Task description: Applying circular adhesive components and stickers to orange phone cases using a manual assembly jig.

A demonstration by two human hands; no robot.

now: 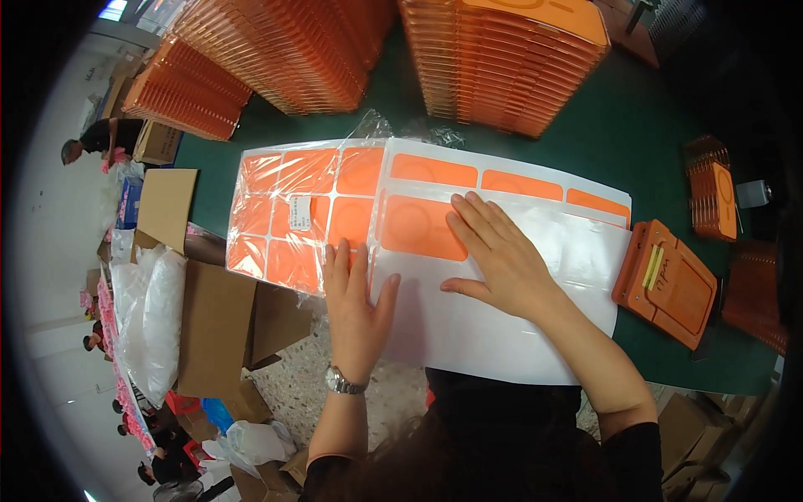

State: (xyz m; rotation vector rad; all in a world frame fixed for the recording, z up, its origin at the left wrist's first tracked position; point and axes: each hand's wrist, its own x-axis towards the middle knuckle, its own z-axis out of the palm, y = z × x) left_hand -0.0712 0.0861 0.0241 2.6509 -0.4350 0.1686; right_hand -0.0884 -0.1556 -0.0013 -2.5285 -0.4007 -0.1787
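A white sheet of orange stickers (427, 224) lies across the table, with glossy white backing (502, 335) showing on its nearer side. My right hand (506, 263) rests on it, fingers stretched out and thumb apart, beside a large orange rectangle. To the left lies a pack of orange sticker sheets (288, 251) in clear plastic, with a small white label (299, 212) on top. My left hand (358, 309), fingers extended, touches the near right edge of this pack, where it meets the white sheet. Neither hand grips anything that I can see.
Tall stacks of orange trays (502, 71) stand along the far side of the green table (577, 142). At the right are an orange case (669, 284) with yellow strips and a smaller stack (713, 197). Cardboard boxes (213, 326) and a clear plastic bag (150, 326) stand left.
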